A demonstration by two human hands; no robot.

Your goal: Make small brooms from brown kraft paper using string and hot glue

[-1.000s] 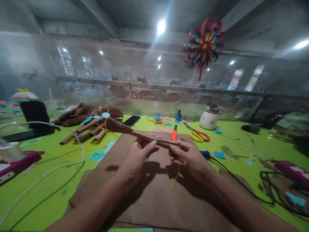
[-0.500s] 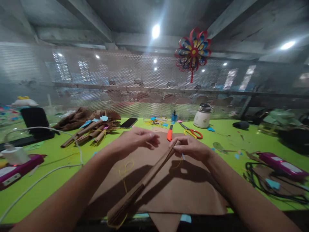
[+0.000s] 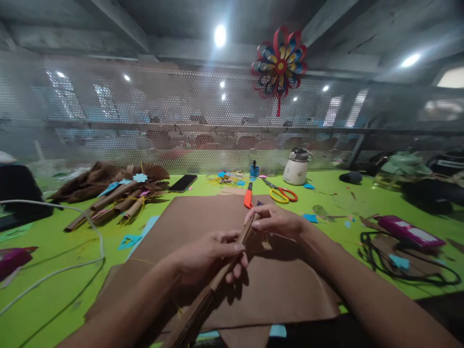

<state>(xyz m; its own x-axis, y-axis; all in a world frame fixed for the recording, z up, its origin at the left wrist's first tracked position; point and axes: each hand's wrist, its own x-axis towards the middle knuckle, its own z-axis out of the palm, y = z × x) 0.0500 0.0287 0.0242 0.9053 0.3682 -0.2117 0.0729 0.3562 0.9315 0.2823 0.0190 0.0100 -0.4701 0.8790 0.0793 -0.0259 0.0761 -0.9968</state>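
A long folded brown paper fan [image 3: 213,285] runs from the lower middle up toward the centre. My left hand [image 3: 208,258] is closed around its middle, fingers pinching the folds. My right hand [image 3: 277,221] pinches the fan's far tip, where a thin yellow string [image 3: 266,244] hangs. Both hands hover above a large brown paper sheet [image 3: 203,217] lying on the green table [image 3: 54,285].
Orange-handled scissors [image 3: 281,193] and an orange cutter [image 3: 248,195] lie beyond the sheet. A white pot [image 3: 296,166], a phone [image 3: 183,182] and a pile of finished brown fans [image 3: 116,193] stand farther back. A white cable [image 3: 54,270] crosses the left; black cable [image 3: 398,268] and a magenta tool [image 3: 411,232] lie right.
My left hand came back from reaching forward and took hold of the fan's middle. The fan had swung from crosswise to pointing toward me. The view shifted slightly right.
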